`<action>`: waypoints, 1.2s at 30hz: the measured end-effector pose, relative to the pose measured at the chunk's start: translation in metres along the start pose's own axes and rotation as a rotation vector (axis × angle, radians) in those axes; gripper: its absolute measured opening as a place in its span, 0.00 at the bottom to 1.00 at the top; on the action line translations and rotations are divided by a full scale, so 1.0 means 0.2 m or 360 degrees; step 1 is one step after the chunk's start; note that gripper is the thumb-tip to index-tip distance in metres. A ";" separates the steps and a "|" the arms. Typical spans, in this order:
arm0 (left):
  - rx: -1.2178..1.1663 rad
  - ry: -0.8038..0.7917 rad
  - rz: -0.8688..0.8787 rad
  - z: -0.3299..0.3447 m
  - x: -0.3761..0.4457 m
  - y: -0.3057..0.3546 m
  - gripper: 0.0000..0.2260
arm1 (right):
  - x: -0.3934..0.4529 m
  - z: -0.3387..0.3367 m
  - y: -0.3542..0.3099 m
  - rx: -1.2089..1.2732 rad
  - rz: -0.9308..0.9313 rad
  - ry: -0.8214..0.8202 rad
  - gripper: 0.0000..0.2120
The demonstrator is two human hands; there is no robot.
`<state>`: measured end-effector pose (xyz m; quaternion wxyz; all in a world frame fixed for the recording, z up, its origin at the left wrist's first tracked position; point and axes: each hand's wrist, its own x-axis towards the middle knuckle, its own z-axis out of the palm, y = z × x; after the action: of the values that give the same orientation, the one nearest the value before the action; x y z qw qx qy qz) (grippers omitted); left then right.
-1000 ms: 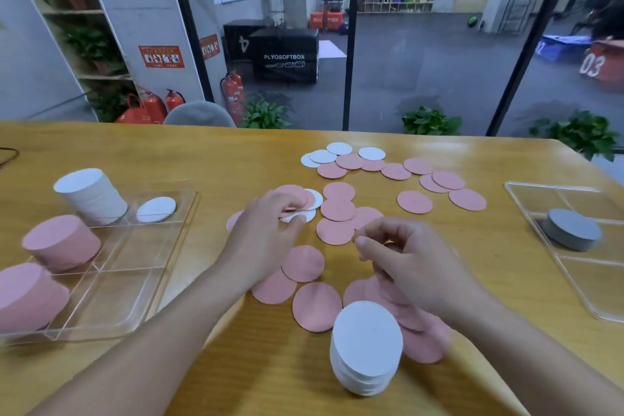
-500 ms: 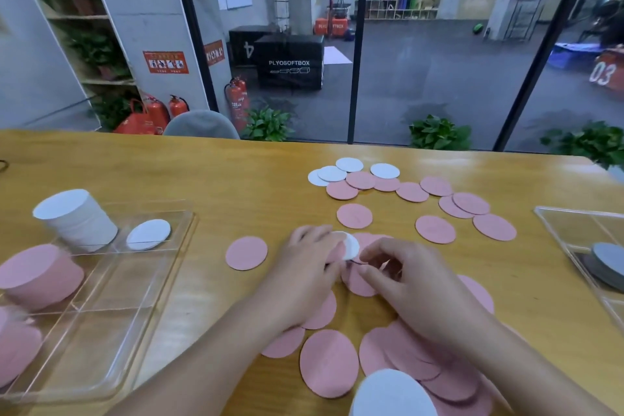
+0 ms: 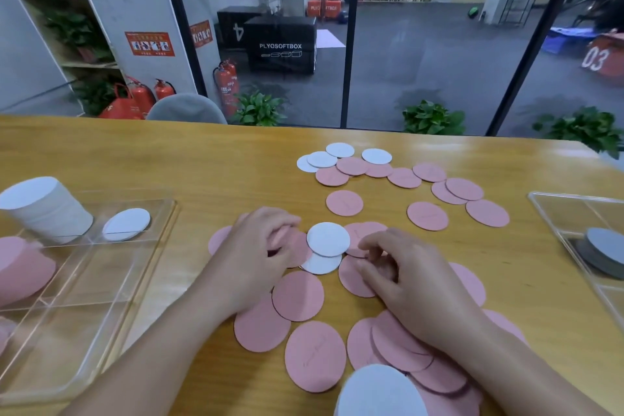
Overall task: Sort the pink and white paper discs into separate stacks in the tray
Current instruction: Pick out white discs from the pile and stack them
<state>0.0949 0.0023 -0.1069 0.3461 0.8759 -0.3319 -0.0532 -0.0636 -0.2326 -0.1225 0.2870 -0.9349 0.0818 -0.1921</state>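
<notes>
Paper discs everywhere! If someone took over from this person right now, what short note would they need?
Left hand: fingers curled over pink discs beside two loose white discs; grip unclear.
Right hand: fingers curled on a pink disc; not clearly lifted.
Done: the left tray holds a tall white stack, a single white disc and pink stacks.
Left: many pink discs and four white discs lie scattered on the table; a white pile waits at the near edge.

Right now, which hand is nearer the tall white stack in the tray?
Left. The left hand is on the loose discs, just right of the tray holding the white stack; the right hand is farther right.
</notes>
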 end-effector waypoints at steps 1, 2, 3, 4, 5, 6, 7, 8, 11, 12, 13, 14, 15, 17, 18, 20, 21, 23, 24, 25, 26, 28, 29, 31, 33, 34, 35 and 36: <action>0.0094 -0.0029 -0.0010 0.01 0.00 -0.01 0.19 | 0.01 0.01 0.00 -0.0027 -0.0013 0.0011 0.09; 0.0168 -0.0037 -0.0006 0.02 0.00 -0.01 0.18 | 0.01 0.01 0.00 -0.0045 -0.0022 0.0011 0.10; 0.0236 -0.0013 0.0006 0.03 0.00 -0.01 0.16 | 0.02 0.02 0.00 -0.0056 -0.0035 0.0003 0.09; 0.0293 0.0025 0.0014 0.04 0.00 0.00 0.15 | 0.02 0.02 0.00 -0.0054 -0.0048 -0.0009 0.09; 0.0329 0.0062 0.0020 0.04 0.01 0.01 0.16 | 0.02 0.03 0.00 -0.0043 -0.0056 -0.0018 0.09; 0.0351 0.0081 0.0035 0.05 0.02 0.02 0.20 | 0.01 0.03 0.00 -0.0031 -0.0058 -0.0025 0.08; 0.0368 0.0086 0.0059 0.07 0.03 0.04 0.24 | 0.01 0.04 0.00 -0.0020 -0.0057 -0.0029 0.08; 0.0394 0.0079 0.0078 0.09 0.04 0.06 0.28 | 0.01 0.04 0.00 -0.0011 -0.0053 -0.0029 0.09; 0.0503 0.0024 0.0091 0.16 0.08 0.10 0.27 | 0.01 0.03 0.01 0.0012 -0.0026 -0.0032 0.10; 0.0492 0.0017 0.0090 0.18 0.08 0.11 0.24 | 0.00 0.02 0.00 0.0016 -0.0021 -0.0034 0.11; 0.0445 0.0017 0.0078 0.19 0.08 0.13 0.22 | 0.00 0.01 0.00 0.0016 -0.0017 -0.0036 0.11; 0.0366 0.0033 0.0065 0.19 0.08 0.14 0.20 | -0.01 0.00 -0.01 0.0017 -0.0014 -0.0036 0.11; 0.0261 0.0062 0.0050 0.18 0.07 0.15 0.18 | -0.01 0.00 -0.01 0.0021 -0.0009 -0.0030 0.11; -0.0027 0.0138 0.0029 0.16 0.05 0.17 0.16 | -0.02 -0.01 -0.01 0.0046 0.0014 -0.0007 0.11; -0.0223 0.0151 0.0035 0.15 0.04 0.18 0.15 | -0.03 -0.02 -0.02 0.0062 0.0022 0.0008 0.12; -0.0661 0.0084 0.0047 0.13 0.00 0.21 0.09 | -0.04 -0.04 -0.05 0.0095 0.0039 0.0041 0.16; -0.0795 0.0033 0.0049 0.11 -0.02 0.22 0.07 | -0.04 -0.06 -0.07 0.0135 0.0059 0.0053 0.17; -0.0891 -0.0087 0.0082 0.09 -0.06 0.24 0.04 | -0.05 -0.08 -0.11 0.0256 0.0110 0.0028 0.20; -0.0904 -0.0139 0.0108 0.09 -0.08 0.25 0.03 | -0.06 -0.09 -0.12 0.0329 0.0132 -0.0006 0.19; -0.0898 -0.0176 0.0137 0.09 -0.09 0.25 0.04 | -0.06 -0.09 -0.13 0.0405 0.0146 -0.0044 0.16; -0.0844 -0.0191 0.0162 0.09 -0.09 0.23 0.05 | -0.07 -0.09 -0.13 0.0478 0.0160 -0.0074 0.12; -0.0529 -0.0140 0.0226 0.09 -0.07 0.19 0.08 | -0.08 -0.10 -0.10 0.0542 0.0210 -0.0084 0.05; -0.0297 -0.0120 0.0264 0.09 -0.06 0.16 0.09 | -0.09 -0.11 -0.09 0.0535 0.0237 -0.0079 0.03; 0.0117 -0.0216 0.0275 0.08 -0.03 0.12 0.17 | -0.11 -0.12 -0.06 0.0548 0.0293 -0.0075 0.02; 0.0342 -0.0320 0.0245 0.09 -0.02 0.10 0.24 | -0.13 -0.14 -0.06 0.0578 0.0342 -0.0077 0.03; 0.0399 -0.0341 0.0236 0.09 -0.02 0.10 0.26 | -0.14 -0.14 -0.06 0.0586 0.0359 -0.0084 0.03; 0.0428 -0.0352 0.0223 0.08 -0.01 0.10 0.27 | -0.15 -0.14 -0.07 0.0583 0.0367 -0.0092 0.03; 0.0432 -0.0356 0.0205 0.08 -0.01 0.11 0.27 | -0.16 -0.14 -0.07 0.0568 0.0363 -0.0103 0.03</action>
<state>0.0761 -0.0180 -0.1057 0.1885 0.8801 -0.4279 -0.0828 -0.1027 -0.2263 -0.1032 0.4704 -0.8596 0.1425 -0.1397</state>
